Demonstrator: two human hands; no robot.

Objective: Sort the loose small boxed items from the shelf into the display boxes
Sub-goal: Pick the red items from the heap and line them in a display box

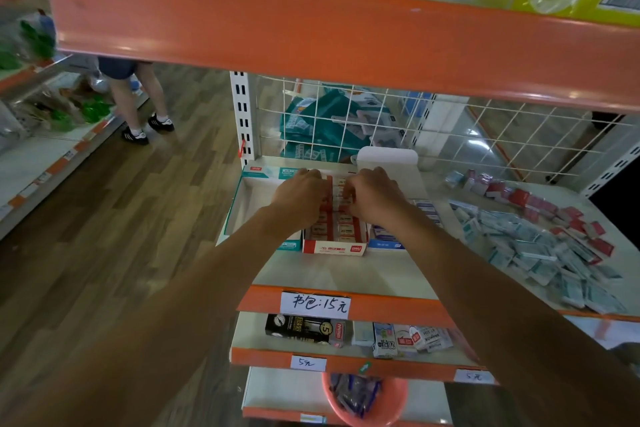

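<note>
Evidently both hands, left hand (300, 198) and right hand (372, 196), press into the red display box (334, 248).

Above the shelf (339, 270), the orange upper shelf edge (311, 31) caps the reach from overhead and the wire grid (450, 128) closes the back, while the bare front strip before the red display box (334, 248) stays passable and the loose pile of small boxes (540, 246) crowds the right side.
</note>
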